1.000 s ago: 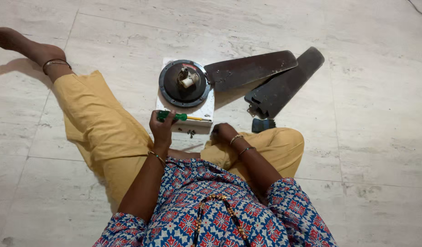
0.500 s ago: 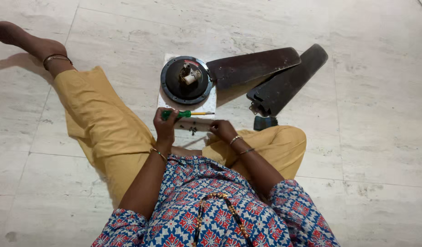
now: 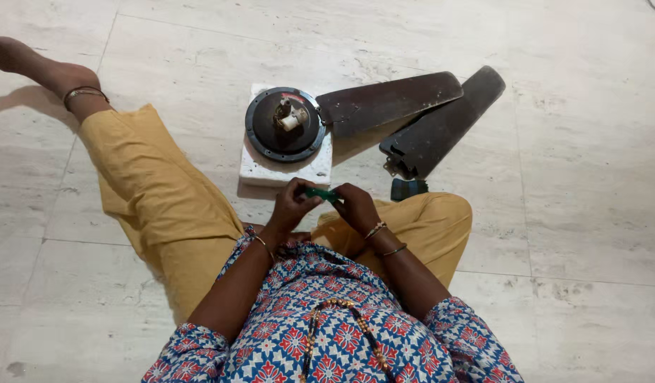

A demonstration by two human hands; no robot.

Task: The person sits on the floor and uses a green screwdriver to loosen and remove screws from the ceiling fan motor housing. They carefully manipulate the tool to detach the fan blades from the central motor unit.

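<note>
green screwdriver (image 3: 319, 193), between both hands

Your trousers (image 3: 157, 198) are plain mustard yellow. Your tunic (image 3: 327, 333), at the bottom of the frame, carries a blue, red and white geometric floral print, with a string of brown beads (image 3: 334, 312) over it. The tool (image 3: 319, 193) between your hands is green. At upper centre the motor (image 3: 285, 125) is black with a pale metal hub, sitting on a white block (image 3: 285, 171). The blades (image 3: 413, 117) to its right are dark brown. The floor (image 3: 554, 213) is cream marble with faint grey veining.
</note>
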